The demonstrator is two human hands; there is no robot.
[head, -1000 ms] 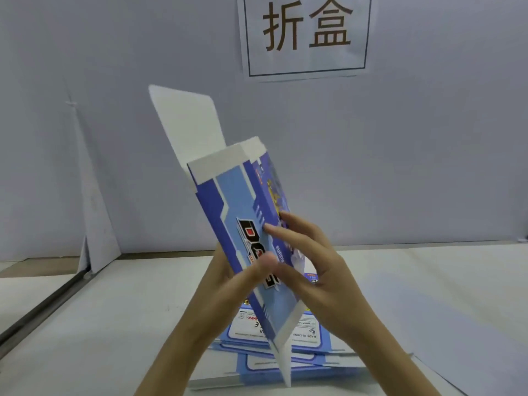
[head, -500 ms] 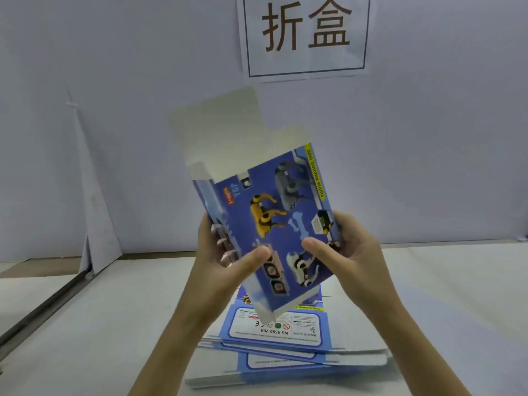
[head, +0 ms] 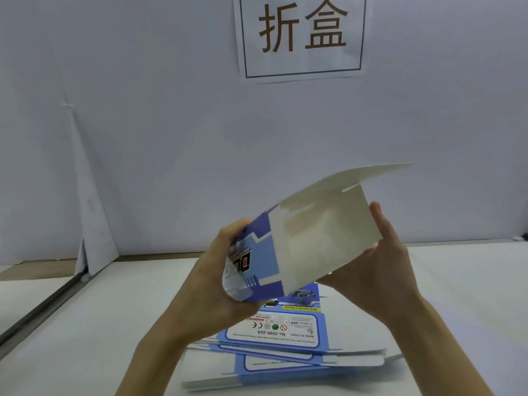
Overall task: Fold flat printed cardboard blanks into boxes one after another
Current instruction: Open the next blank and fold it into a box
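The half-formed box (head: 257, 261) has swung from upright to nearly level, its white end flaps (head: 323, 238) now pointing toward the right grip (head: 380, 267). The left grip (head: 217, 275) is clamped round the printed blue end. The right grip, fingers straight, props the big flap from below. The step looks like closing an end: next, tuck the flaps in squarely (nothing shows inside the box). Flat blanks (head: 297, 330) wait on the counter (head: 85, 324) beneath both grips.
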